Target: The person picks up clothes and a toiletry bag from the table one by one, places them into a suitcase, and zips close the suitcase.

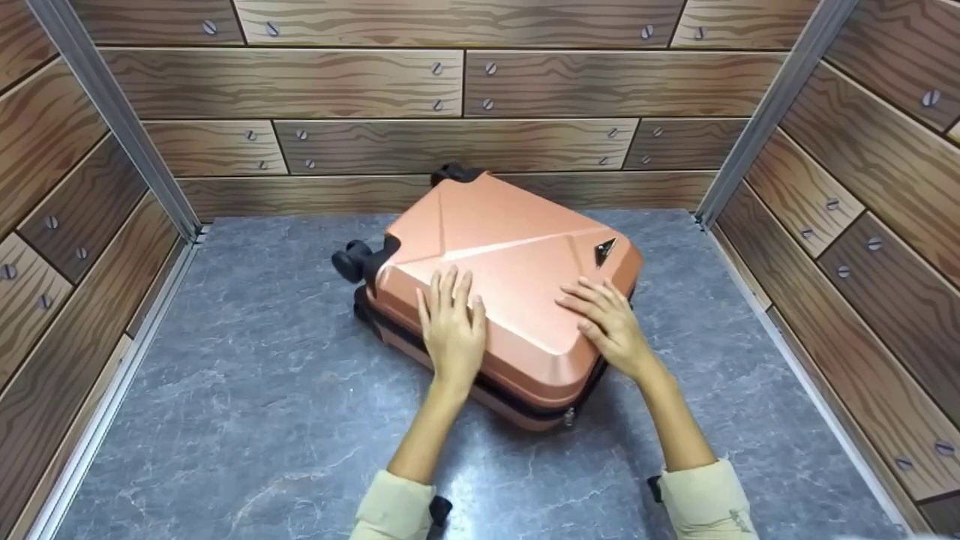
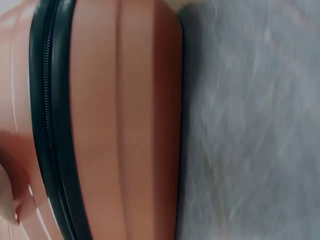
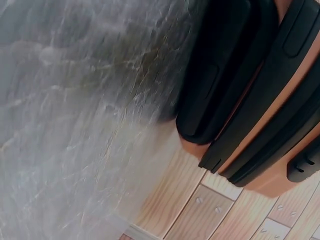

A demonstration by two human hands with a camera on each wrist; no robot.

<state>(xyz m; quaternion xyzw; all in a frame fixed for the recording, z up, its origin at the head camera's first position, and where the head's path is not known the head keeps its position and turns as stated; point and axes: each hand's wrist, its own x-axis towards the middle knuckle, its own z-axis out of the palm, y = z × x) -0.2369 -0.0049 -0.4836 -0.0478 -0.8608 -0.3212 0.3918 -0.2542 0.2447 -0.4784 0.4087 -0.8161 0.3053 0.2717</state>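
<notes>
A rose-gold hard-shell suitcase [image 1: 510,262] lies flat on its side, turned at an angle, its black wheels [image 1: 352,261] toward the back left. My left hand [image 1: 454,337] rests on its near long edge with the fingers straight and spread. On the right end, close to the dark triangular badge [image 1: 604,251], my right hand [image 1: 611,330] lies with its fingers over the top edge. A black zipper band [image 2: 52,120] runs around the side in the left wrist view. The right wrist view shows black handle parts [image 3: 220,75] on the suitcase's end.
The suitcase lies on a grey marble-patterned floor [image 1: 247,390]. Wood-plank-patterned walls [image 1: 360,82] stand at the back, left and right, with grey metal strips [image 1: 780,97] in the corners. A zipper pull [image 1: 569,416] hangs at the suitcase's near corner.
</notes>
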